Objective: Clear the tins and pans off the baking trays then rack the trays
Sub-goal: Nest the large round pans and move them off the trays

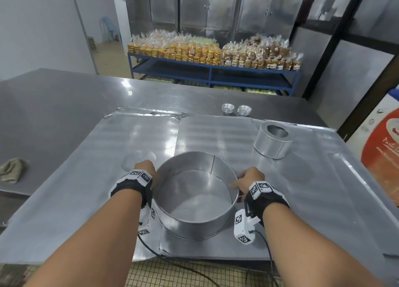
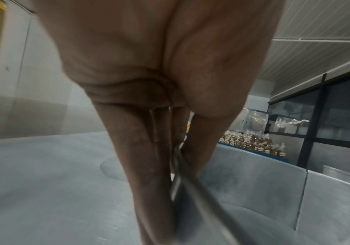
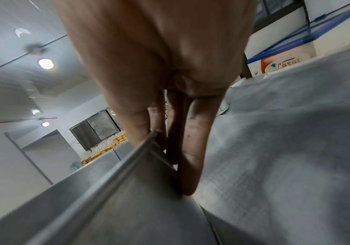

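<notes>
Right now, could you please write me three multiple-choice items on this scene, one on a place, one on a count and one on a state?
1. Where does the small round tin stand?
A. On the right baking tray, beyond the big pan
B. On the blue shelf
C. On the floor

2. How many stacks of little foil cups stand on the table past the trays?
A. One
B. Two
C. Five

3. How is the big round pan held?
A. By the left hand alone
B. By no hand
C. By both hands, one at each side of its rim

Answers:
1 A: the small round tin sits on the right baking tray, beyond the big round pan.
2 B: two stacks of foil cups stand side by side.
3 C: the left hand and the right hand each pinch the rim.
</notes>
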The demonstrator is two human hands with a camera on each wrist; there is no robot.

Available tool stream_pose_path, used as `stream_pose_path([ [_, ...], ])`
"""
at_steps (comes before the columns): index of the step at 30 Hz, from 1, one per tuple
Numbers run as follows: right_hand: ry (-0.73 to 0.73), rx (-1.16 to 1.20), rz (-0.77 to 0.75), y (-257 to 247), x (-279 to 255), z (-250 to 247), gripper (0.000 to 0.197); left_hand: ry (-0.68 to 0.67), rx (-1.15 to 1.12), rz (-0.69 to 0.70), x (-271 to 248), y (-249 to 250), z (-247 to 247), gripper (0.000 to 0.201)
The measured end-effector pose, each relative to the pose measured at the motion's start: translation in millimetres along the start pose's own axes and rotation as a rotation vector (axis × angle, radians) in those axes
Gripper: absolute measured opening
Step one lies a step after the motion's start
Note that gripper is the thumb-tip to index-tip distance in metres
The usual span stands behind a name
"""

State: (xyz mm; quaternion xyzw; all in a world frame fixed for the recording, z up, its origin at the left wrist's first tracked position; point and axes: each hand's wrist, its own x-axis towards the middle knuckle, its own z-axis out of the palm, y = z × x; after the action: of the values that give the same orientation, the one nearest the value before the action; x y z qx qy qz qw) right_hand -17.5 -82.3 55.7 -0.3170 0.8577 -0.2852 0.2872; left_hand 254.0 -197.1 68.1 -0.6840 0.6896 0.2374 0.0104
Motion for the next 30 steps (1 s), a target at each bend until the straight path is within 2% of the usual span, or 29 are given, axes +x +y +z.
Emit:
stream_pose_path([
  [7,0.012,0.028,-0.04,4.0,15.6,-15.0,0.022,0.031,-0.017,0.012,2.5,21.0,-12.2,0.01],
  [10,0.075,0.089,-0.074,-6.3,19.7,-35.7,0.01,0.054,-0.119,0.026,9.3,41.3,-22.6,0.014],
  [13,0.152,0.188,-0.124,-23.3,27.7,-65.7,0.022,0.107,-0.259,0.055,16.4,69.8,-36.0,0.018],
  [16,0.222,0.206,-0.197,-35.6,47.3,-98.5,0.01,0.185,-0.389,0.093,21.2,106.5,-48.6,0.021],
  [21,0.309,0.269,-0.231,-45.7,89.6,-146.2,0.012,0.27,-0.605,0.12,31.4,181.4,-57.7,0.03],
  [25,0.277,0.386,-0.207,-42.8,135.7,-178.0,0.019,0.342,-0.73,0.124,44.9,250.5,-54.7,0.026],
  [28,0.205,0.493,-0.156,-35.5,175.7,-202.6,0.032,0.343,-0.837,0.084,66.8,302.2,-42.7,0.016],
  [30,0.147,0.615,-0.115,-36.9,196.3,-219.7,0.03,0.31,-0.95,0.053,86.8,334.9,-30.6,0.018],
])
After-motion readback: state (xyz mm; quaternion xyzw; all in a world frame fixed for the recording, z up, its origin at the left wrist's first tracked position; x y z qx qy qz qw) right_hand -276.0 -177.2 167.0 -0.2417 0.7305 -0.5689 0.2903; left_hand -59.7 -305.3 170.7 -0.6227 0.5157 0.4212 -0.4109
